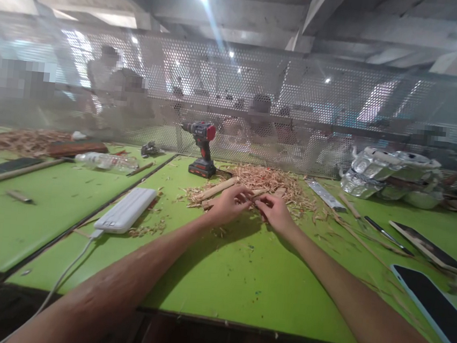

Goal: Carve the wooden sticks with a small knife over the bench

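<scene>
Both my hands meet at the near edge of a pile of wood shavings point(268, 177) on the green table point(242, 280). My left hand point(231, 204) has its fingers bent and drawn together, pointing right. Close beside it, my right hand point(275, 211) has thumb and fingers pinched, pointing left. Something small and dark seems to lie between the fingertips, too small to make out. Pale wood pieces point(217, 189) lie among the shavings just behind my left hand.
A cordless drill point(203, 147) stands behind the shavings. At left are a white power bank point(125, 210) with a cable and a plastic bottle point(107, 162). Foil containers point(393, 174), a phone point(433, 310) and a thin tool point(388, 235) lie right. Behind a mesh screen point(240, 86) are people.
</scene>
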`<state>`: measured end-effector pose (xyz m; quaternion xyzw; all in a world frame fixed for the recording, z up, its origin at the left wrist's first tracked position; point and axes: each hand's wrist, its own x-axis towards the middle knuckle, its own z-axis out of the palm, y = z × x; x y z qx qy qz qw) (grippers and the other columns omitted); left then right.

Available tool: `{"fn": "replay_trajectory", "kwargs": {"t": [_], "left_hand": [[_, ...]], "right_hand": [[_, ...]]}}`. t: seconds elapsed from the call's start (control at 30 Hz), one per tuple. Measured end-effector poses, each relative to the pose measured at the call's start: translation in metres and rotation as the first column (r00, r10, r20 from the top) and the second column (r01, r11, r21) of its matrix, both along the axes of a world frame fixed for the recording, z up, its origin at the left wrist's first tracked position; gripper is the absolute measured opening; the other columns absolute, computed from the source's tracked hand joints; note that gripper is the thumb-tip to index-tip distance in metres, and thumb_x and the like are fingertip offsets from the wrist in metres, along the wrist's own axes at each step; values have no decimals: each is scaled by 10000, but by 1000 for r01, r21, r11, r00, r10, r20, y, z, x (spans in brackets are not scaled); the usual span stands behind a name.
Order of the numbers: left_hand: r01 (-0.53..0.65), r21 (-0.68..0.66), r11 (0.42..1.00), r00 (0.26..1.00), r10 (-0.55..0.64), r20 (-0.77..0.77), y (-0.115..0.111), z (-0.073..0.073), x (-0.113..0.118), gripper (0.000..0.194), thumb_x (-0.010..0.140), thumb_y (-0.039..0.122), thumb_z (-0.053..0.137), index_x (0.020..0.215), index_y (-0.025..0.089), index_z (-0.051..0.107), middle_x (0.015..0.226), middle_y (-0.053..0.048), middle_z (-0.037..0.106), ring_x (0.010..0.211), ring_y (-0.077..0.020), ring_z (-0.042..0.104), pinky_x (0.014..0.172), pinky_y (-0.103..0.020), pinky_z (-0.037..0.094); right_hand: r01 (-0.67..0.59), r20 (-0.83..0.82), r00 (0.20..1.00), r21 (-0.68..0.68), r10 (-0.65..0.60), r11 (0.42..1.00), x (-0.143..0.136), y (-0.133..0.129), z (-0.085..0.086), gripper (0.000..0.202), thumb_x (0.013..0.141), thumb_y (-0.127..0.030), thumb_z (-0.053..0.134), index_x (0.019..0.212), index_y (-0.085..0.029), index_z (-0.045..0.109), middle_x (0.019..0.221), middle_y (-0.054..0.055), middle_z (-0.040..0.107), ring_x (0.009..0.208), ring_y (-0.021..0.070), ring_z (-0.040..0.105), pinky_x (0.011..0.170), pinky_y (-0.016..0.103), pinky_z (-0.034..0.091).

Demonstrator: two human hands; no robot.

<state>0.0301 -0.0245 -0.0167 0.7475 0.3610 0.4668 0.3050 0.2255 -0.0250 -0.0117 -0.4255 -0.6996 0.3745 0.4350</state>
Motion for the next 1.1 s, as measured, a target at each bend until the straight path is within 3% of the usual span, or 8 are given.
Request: {"fn": "replay_trajectory", "kwargs": {"t": [0.1,0.2,0.3,0.4,0.57,0.7,0.9,1.1], "left_hand": [[-23,263,964,992,54,-114,1,-3,-1,133,903,159,723,1025,133,772,1036,-106,753,878,-190,710,740,-297,595],[-45,333,942,983,101,-154,2,-4,-1,112,925,166,706,988,125,789,975,-105,763,860,-202,698,747,-320,588],[-66,214,975,987,95,-127,3,-3,-1,122,925,200,723,989,130,800,953,-96,782,836,-200,708,743,-324,596],[-41,-5,999,999,41,-30,3,-3,-1,191,944,284,728,1030,133,807,962,-99,801,824,-199,722,701,-306,596],[91,-264,960,990,-57,131,5,-5,-3,303,921,395,776,1088,145,811,962,-101,813,770,-172,728,646,-275,583],[144,-317,937,979,-87,187,6,-7,-5,343,883,441,814,1056,145,799,945,-94,810,815,-180,750,676,-280,597],[156,-326,932,968,-79,237,8,-9,-4,395,837,481,851,950,132,706,898,-75,784,797,-189,768,623,-259,586],[159,-316,935,968,-85,234,6,-9,-3,323,885,400,820,899,144,623,825,-47,757,766,-183,769,645,-274,609]], "right_hand": [[0,-6,1000,-5,0,1000,-1,-1,0,398,820,-589,789,752,-209,693,530,-20,562,445,124,489,429,260,348],[-34,-30,999,-26,33,999,-2,-4,2,383,816,-575,793,779,-205,698,549,-22,573,456,121,498,428,251,355],[-62,-59,996,-40,60,997,-2,-7,4,345,815,-535,800,861,-202,724,577,-24,596,465,119,501,433,248,382],[-28,-87,996,-30,25,999,-2,-6,4,307,794,-475,806,918,-206,726,603,-26,621,452,116,494,423,248,382],[24,-118,993,-18,-26,1000,-3,-3,2,279,773,-405,781,968,-211,736,642,-15,661,444,113,493,412,245,368],[23,-138,990,-36,-28,999,-4,-3,2,274,756,-393,776,956,-207,752,640,-9,670,455,115,502,415,237,350],[27,-177,983,-79,-41,997,-2,-2,2,259,710,-423,822,784,-206,701,564,-27,612,451,112,505,435,232,365],[-13,-70,998,-109,6,994,-4,-8,1,310,789,-501,800,793,-205,705,524,-22,575,440,123,490,396,230,341]]}}
